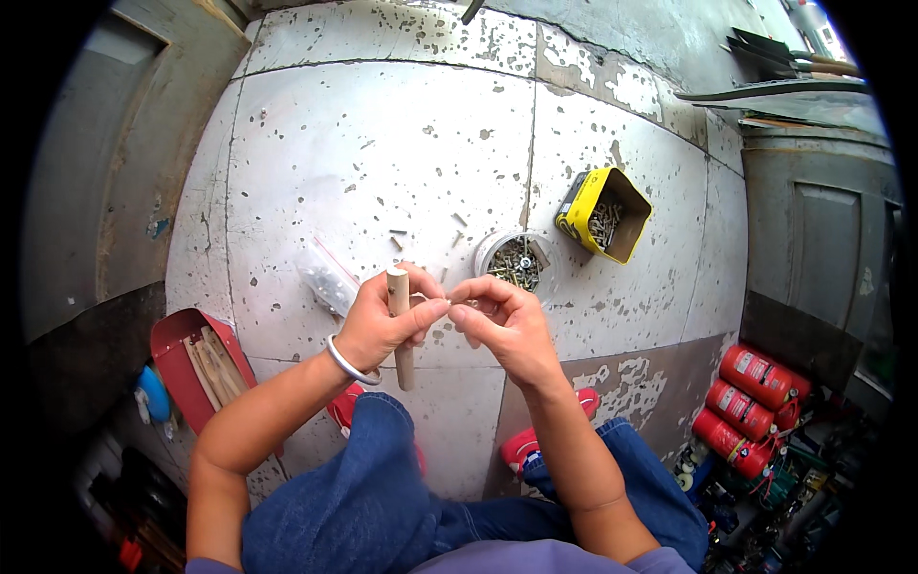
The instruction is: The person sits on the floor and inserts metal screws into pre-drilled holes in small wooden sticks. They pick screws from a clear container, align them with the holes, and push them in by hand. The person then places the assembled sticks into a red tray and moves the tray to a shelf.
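Note:
My left hand is wrapped round a pale wooden rod, which stands roughly upright and pokes out above and below the fist. Its thumb and forefinger reach toward my right hand, and the fingertips of both hands almost meet. Those of the right are pinched together; whatever small thing may lie between them is too small to make out. Just beyond the hands, a round clear tub holds many screws and bolts. A clear plastic bag with small shiny pieces lies by the left hand.
Farther right, a yellow and black tin contains more screws. Several loose screws lie on the worn white floor. On the left is a red scoop-like container with wooden sticks; on the right, red fire extinguishers lie by clutter.

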The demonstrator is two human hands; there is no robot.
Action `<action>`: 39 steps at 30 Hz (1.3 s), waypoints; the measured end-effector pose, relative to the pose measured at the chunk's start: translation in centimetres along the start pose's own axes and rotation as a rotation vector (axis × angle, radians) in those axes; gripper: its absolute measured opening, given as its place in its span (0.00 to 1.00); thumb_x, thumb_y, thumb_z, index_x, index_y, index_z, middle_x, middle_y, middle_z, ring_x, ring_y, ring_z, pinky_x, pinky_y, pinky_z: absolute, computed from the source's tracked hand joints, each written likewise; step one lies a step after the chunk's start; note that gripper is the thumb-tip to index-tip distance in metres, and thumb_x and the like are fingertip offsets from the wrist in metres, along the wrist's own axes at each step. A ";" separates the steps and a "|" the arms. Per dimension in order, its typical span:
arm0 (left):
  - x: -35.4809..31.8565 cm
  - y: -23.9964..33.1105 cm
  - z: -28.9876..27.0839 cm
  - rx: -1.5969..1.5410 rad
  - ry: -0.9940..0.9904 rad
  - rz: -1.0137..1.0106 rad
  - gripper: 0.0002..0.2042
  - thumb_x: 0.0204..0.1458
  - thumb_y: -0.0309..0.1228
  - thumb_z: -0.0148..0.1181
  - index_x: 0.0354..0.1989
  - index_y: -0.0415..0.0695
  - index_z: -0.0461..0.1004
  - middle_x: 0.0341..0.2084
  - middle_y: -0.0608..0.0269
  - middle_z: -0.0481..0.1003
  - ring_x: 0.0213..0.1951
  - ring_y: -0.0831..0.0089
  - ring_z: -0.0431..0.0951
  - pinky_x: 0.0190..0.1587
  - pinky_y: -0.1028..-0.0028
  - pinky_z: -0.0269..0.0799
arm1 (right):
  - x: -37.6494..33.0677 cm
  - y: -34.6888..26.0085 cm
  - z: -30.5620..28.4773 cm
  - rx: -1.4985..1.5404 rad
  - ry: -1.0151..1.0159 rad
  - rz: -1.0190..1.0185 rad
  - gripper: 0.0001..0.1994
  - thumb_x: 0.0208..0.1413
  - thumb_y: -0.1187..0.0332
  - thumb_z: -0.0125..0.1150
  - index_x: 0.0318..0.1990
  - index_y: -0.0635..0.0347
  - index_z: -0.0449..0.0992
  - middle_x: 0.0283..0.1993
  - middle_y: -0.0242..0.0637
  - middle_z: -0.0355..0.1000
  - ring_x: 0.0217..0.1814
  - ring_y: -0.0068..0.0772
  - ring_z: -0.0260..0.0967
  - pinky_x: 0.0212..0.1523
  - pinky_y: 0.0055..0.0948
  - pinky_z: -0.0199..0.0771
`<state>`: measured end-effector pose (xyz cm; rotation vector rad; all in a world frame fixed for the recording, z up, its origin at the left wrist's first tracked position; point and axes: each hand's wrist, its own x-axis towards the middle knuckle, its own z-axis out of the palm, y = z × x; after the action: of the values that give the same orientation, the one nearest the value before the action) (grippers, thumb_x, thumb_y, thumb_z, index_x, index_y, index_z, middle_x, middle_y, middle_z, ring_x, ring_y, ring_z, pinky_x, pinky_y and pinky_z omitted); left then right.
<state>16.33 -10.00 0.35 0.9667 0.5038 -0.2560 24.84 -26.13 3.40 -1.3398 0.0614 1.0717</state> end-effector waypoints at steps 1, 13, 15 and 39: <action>-0.2 0.2 -0.1 0.017 0.011 0.012 0.09 0.52 0.30 0.62 0.37 0.41 0.71 0.20 0.69 0.71 0.19 0.84 0.69 0.21 0.83 0.65 | 0.1 0.0 0.4 0.003 0.027 -0.008 0.06 0.53 0.73 0.62 0.37 0.63 0.75 0.26 0.26 0.69 0.23 0.12 0.59 0.23 0.14 0.57; -1.0 0.8 -0.4 0.639 0.146 0.501 0.07 0.47 0.22 0.63 0.35 0.39 0.77 0.27 0.60 0.76 0.31 0.72 0.75 0.34 0.75 0.70 | 0.7 0.4 0.9 -0.037 0.019 0.089 0.07 0.54 0.69 0.61 0.35 0.63 0.76 0.26 0.27 0.70 0.21 0.11 0.57 0.21 0.14 0.55; -1.0 0.9 -0.3 0.640 0.152 0.494 0.07 0.47 0.22 0.63 0.35 0.40 0.77 0.28 0.60 0.76 0.32 0.70 0.75 0.35 0.74 0.70 | 0.8 0.7 0.9 -0.024 0.014 0.087 0.08 0.55 0.68 0.61 0.35 0.63 0.76 0.26 0.27 0.70 0.21 0.11 0.57 0.21 0.14 0.54; -0.2 0.5 -1.8 0.964 -0.052 0.684 0.08 0.42 0.22 0.67 0.32 0.42 0.76 0.26 0.60 0.75 0.25 0.69 0.76 0.25 0.74 0.70 | 1.0 3.4 -0.5 0.159 -0.113 0.218 0.11 0.57 0.63 0.60 0.40 0.62 0.76 0.29 0.28 0.71 0.24 0.14 0.60 0.24 0.15 0.58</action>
<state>15.86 -8.22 -0.04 1.9959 -0.0603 0.1247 23.41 -26.43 0.17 -1.1451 0.2087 1.2972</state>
